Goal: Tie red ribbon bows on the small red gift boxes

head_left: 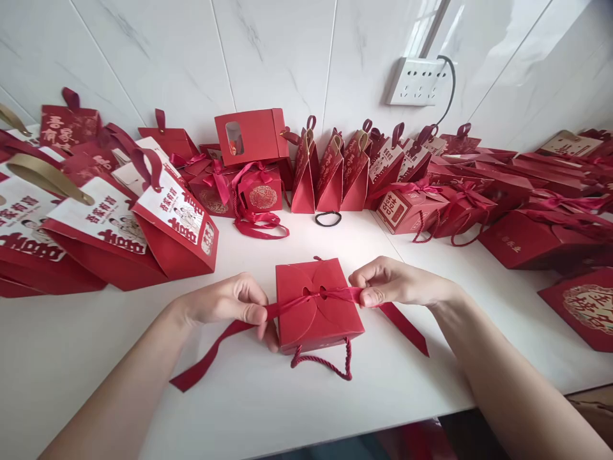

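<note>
— While pinching like that, holding what?
— A red ribbon [299,305], drawn across the top of a small red box [316,322]. Left hand [230,305]: grip pressed together on the ribbon just left of the box, thumb against forefinger. Right hand [393,284]: same pinch, just right of the box.
— And lying where, that box?
— Lower centre of the frame, flat on the white tabletop [287,409], between both hands. Petal flaps folded shut on top, twisted rope handle [325,365] looping out at the near side.
— Loose ends?
— Trailing on the tabletop, one toward lower left, one toward lower right.
— Round about?
— Printed gift bags [177,223] at left, narrow red bags [330,172] standing in a row along the tiled wall [278,57], a windowed box [251,136] stacked on others, a black hair tie [328,218] just before the row, flat red boxes [527,239] at right, a white socket strip [416,81] upper right on the wall.
</note>
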Motion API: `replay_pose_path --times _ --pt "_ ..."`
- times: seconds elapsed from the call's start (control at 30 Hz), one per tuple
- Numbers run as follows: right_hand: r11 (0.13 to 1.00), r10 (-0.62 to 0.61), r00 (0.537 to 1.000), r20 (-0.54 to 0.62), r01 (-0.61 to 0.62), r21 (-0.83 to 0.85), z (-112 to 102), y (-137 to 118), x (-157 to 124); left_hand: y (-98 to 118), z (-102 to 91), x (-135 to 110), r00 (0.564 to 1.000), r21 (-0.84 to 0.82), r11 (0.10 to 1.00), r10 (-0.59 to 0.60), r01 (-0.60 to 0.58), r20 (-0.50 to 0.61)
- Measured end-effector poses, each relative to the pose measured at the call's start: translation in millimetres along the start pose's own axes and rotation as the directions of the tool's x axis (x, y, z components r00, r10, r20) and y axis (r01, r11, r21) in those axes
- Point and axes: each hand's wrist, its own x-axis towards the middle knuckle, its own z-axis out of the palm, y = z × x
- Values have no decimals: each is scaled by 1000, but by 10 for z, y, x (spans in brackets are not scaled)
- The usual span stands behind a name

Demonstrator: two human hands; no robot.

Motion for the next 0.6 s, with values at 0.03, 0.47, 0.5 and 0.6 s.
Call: replay_pose_path --times 0.03,0.47,0.5,0.6 --pt "1000 -3 1000 10 4 -11 -11 -1 -5 -10 -16 9 1000 -13 1000 0 0 9" --pt "875 -479 849 -221 481 -48 265 -337 -83 320 173 -283 961 204 969 -86 142 -263" --pt "881 -471 853 -224 466 -81 309 -380 -32 371 198 -299 958 233 958 -105 170 -266" --pt "904 -419 878 -231 381 -192 408 -491 151 593 265 -318 949 387 889 -139 246 -285"
